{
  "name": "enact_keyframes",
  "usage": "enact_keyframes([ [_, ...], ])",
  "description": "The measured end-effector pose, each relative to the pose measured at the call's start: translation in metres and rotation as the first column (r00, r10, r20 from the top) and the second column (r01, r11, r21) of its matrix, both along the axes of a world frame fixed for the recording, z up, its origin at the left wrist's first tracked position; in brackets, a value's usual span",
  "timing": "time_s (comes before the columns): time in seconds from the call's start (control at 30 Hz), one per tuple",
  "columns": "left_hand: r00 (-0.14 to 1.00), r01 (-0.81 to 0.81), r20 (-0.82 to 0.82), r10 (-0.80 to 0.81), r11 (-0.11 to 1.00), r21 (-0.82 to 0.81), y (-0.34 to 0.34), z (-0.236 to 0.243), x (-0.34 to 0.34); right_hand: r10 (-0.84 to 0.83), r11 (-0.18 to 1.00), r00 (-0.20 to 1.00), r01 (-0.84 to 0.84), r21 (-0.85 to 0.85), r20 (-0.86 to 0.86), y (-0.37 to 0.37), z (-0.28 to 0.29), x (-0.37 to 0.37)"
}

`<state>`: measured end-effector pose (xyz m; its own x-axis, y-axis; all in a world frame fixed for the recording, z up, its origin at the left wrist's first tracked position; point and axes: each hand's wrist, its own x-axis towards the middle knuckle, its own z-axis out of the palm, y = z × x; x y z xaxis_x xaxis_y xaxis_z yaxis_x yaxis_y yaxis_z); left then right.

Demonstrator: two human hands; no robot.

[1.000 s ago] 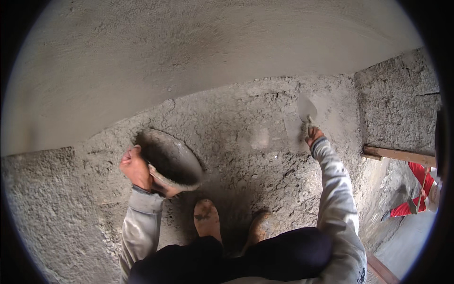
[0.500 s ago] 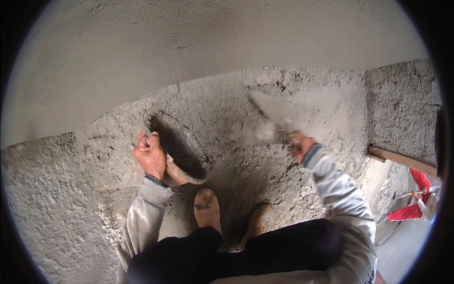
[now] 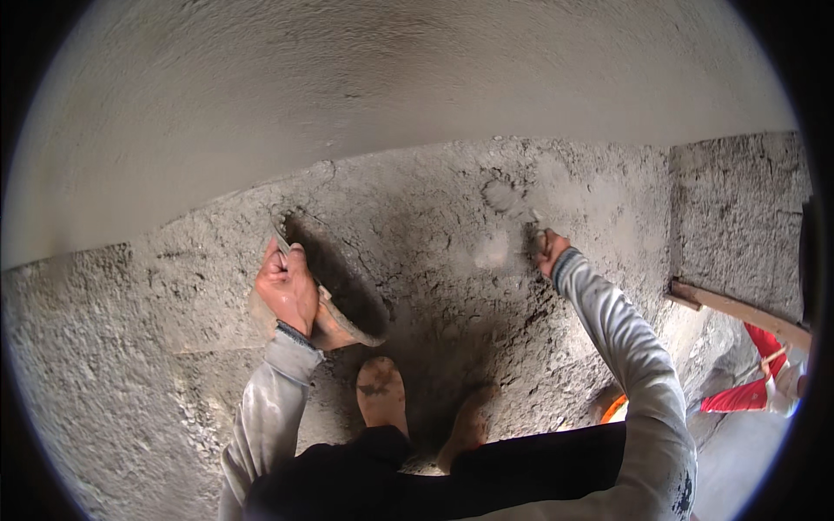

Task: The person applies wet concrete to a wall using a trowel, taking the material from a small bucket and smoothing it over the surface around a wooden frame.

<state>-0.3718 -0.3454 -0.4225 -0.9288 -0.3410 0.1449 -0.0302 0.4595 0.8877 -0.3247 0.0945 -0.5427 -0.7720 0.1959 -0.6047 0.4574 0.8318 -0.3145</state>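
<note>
My left hand (image 3: 290,288) is closed on the rim of a mortar-caked, orange-brown tub (image 3: 333,328). The tub is tilted, with its dark hollow toward the right; what it contains is hard to make out. To the right, my right hand (image 3: 551,250) grips the handle of a pointing trowel (image 3: 507,200). Grey mortar seems to coat the blade, which is seen foreshortened against the rough mortar surface (image 3: 434,226), so whether it touches is unclear. Above both hands spreads a smoother grey plastered surface (image 3: 417,78).
My two boots (image 3: 380,392) stand below the tub. A wooden board (image 3: 743,311) juts in at the right, beside a rough wall section (image 3: 738,208). Beyond it a person in red trousers (image 3: 737,398) holds a long-handled tool. An orange rim (image 3: 614,409) shows beside my right forearm.
The trowel blade has turned from lying broadside to a foreshortened angle, and my right hand has shifted slightly up. My left hand and tub have moved slightly right. The orange rim has come into view.
</note>
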Motion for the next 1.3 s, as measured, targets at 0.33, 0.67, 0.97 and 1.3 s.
enact_keyframes([
  [0.33, 1.0, -0.015, 0.012, 0.014, 0.996, 0.083, 0.011, -0.017, -0.001, 0.085, 0.985, 0.996, -0.078, -0.155, 0.041, -0.051, 0.025, 0.007],
  [0.67, 0.999, -0.014, -0.031, 0.017, 0.997, 0.074, -0.003, -0.03, 0.003, 0.466, 0.838, 0.885, -0.434, -0.329, 0.02, -0.23, 0.073, 0.028],
  [0.97, 0.997, -0.016, -0.072, 0.02, 0.999, 0.044, 0.004, -0.011, -0.002, -0.295, 0.954, 0.955, 0.296, 0.036, -0.041, 0.011, 0.044, 0.013],
  [1.3, 0.999, -0.034, -0.025, 0.037, 0.995, 0.097, 0.004, -0.021, 0.0, 0.292, 0.923, 0.938, -0.327, -0.201, -0.185, -0.149, 0.013, -0.001],
])
